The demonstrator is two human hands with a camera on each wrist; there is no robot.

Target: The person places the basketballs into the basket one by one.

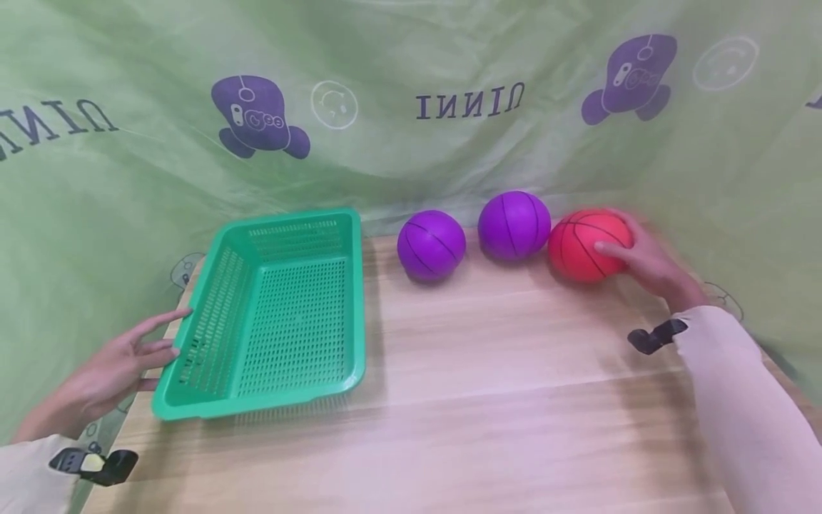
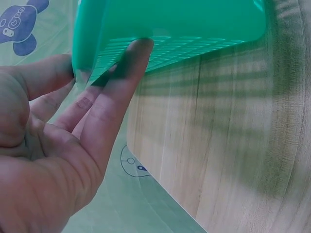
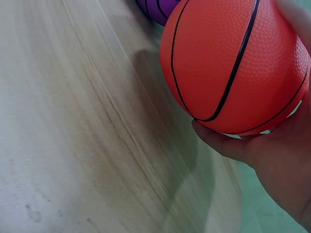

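Here, red ball (image 1: 587, 244) is being cupped by curled right hand (image 1: 645, 260) | green basket (image 1: 276, 314) is being steadied by straight-fingered left hand (image 1: 122, 368) | grip is best being kept firm, ball lifted clear of purple balls (image 1: 514, 225).

Green backdrop cloth (image 1: 411, 143): printed word, mirror-reversed, reads "UNINI" (image 1: 470, 102) at centre top. Same word again at left edge (image 1: 51, 125), partly cut off by frame. Fragment of dark print at far right edge (image 1: 814, 102), not legible. No other txt, nos. or labels readable in head or wrist views.
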